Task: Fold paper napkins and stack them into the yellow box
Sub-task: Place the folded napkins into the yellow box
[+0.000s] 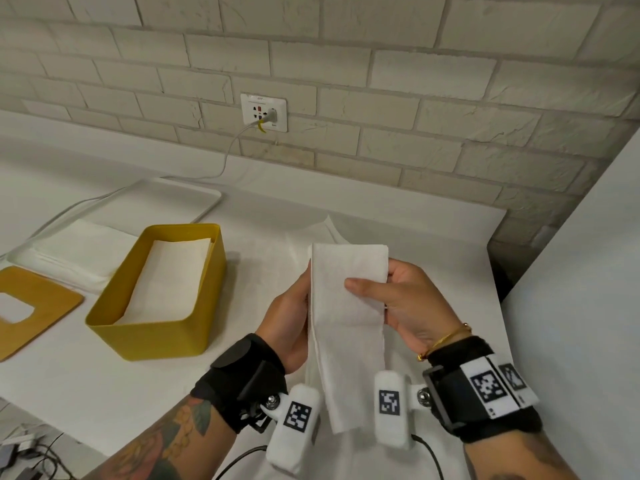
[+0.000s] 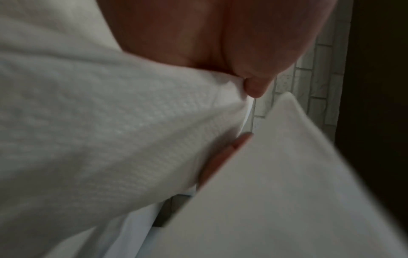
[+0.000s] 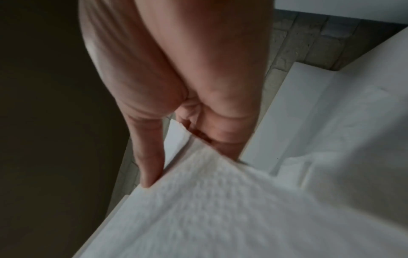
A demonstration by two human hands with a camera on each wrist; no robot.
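Head view, folded napkin (image 1: 348,327) held upright above bench (image 1: 86,382) between both hands, left hand (image 1: 289,323) gripping its left edge, right hand (image 1: 405,306) pinching its right edge with thumb across front, yellow box (image 1: 156,336) left of left hand with a napkin inside, lid (image 1: 31,306) farther left

One yellow box (image 1: 157,336) stood on one counter (image 1: 433,233), with one yellow lid (image 1: 45,299) beside it. Two hands were in view, a left hand (image 1: 289,320) and a right hand (image 1: 408,303), and between them hung one folded napkin (image 1: 349,327). One pile of flat napkins (image 1: 74,252) lay on one white tray (image 1: 194,199); its sheets could not be counted. One wall socket (image 1: 264,112) carried one plugged cable (image 1: 228,154).
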